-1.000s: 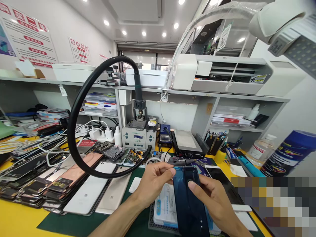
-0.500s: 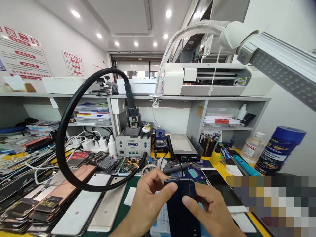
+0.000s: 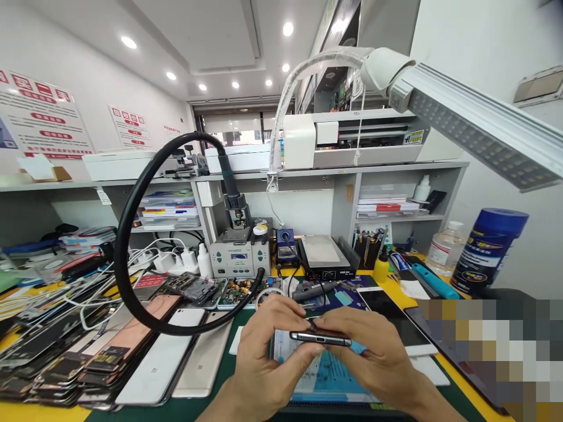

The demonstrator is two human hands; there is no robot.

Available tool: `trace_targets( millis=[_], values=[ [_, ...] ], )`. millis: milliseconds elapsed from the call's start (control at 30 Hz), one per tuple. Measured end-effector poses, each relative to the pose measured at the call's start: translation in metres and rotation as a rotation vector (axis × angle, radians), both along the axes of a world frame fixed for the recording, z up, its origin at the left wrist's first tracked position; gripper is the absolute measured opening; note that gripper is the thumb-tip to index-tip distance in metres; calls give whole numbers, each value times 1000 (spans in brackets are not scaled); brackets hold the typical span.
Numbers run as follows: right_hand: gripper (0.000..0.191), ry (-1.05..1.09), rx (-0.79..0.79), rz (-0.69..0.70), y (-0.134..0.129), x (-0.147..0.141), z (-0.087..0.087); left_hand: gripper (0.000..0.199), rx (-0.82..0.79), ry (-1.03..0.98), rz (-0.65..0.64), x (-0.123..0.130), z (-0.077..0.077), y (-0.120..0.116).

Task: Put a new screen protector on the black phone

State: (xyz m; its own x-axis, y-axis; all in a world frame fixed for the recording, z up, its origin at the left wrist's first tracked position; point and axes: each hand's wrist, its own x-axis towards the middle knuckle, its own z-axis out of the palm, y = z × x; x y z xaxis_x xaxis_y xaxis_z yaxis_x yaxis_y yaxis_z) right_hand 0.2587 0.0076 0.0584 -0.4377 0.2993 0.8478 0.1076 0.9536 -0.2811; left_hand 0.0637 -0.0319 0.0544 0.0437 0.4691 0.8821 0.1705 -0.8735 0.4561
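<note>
A dark smartphone (image 3: 321, 339) is held between both hands, its bottom edge with the charging port turned toward me. My left hand (image 3: 270, 351) pinches the phone's left end, thumb below and fingers above. At the other end, my right hand (image 3: 373, 351) grips it the same way. The phone's broad faces are mostly hidden by its angle and by my fingers. Beneath the hands lies a blue and white printed mat (image 3: 329, 375) on the green work surface.
Left of my hands lie a white phone back (image 3: 162, 357), a gold one (image 3: 204, 354) and stacked phone parts (image 3: 105, 363). A black hose (image 3: 125, 252) loops up from the hot-air station (image 3: 240, 258). To the right are a white phone (image 3: 396, 316) and a blue spray can (image 3: 488, 252).
The phone has tipped from showing its dark broad face to showing its bottom edge. Both hands have shifted their grip, fingers now over the top. The camera view has turned slightly right.
</note>
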Motion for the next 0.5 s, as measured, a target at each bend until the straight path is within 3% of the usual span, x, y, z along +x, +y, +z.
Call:
trace_targets(
  millis=[300, 500],
  values=[
    [44, -24, 293, -160, 11, 7, -5, 26, 117, 99, 90, -1, -4, -1],
    [33, -6, 409, -354, 13, 9, -11, 30, 154, 224, 131, -7, -3, 1]
  ],
)
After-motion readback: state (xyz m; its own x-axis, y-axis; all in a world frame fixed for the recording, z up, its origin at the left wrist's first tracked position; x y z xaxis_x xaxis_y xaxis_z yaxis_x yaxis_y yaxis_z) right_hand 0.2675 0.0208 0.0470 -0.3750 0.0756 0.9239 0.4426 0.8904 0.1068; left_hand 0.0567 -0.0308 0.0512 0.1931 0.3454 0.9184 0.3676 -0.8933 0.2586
